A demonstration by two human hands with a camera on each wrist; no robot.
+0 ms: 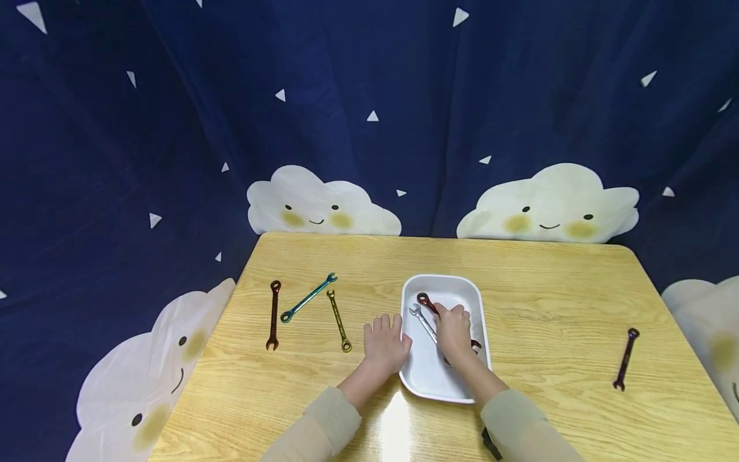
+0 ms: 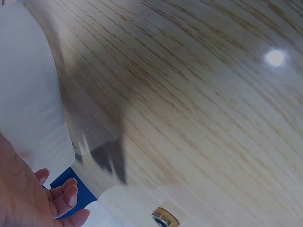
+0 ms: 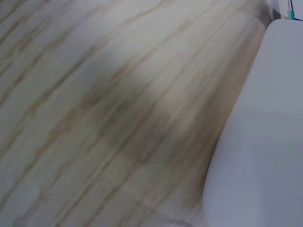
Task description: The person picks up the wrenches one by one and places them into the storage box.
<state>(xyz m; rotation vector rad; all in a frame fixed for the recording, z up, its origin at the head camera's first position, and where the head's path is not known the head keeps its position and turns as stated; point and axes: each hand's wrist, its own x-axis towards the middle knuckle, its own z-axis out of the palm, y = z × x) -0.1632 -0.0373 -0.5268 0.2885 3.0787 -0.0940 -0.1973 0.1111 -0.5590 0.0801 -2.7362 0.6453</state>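
Note:
My right hand (image 1: 453, 335) reaches into the white tray (image 1: 417, 378) and grips the middle of a red combination wrench (image 1: 424, 299), whose two ends show on either side of the hand. Beside it in the tray lies a silver wrench (image 1: 424, 323), partly covered by the hand. My left hand (image 1: 383, 346) is at the tray's left side, fingers spread and fairly straight, thumb at the rim. In the left wrist view, the left hand (image 2: 28, 201) appears next to the tray's outer wall (image 2: 31, 90). The right wrist view shows the tray wall (image 3: 260, 137), without the hand.
Left on the wooden table (image 1: 531, 282) lie a dark red wrench (image 1: 274, 316), a blue wrench (image 1: 310, 298) and a gold wrench (image 1: 339, 321). A purple wrench (image 1: 626, 359) lies far right. Behind the table hangs a dark blue curtain (image 1: 346, 58) with clouds.

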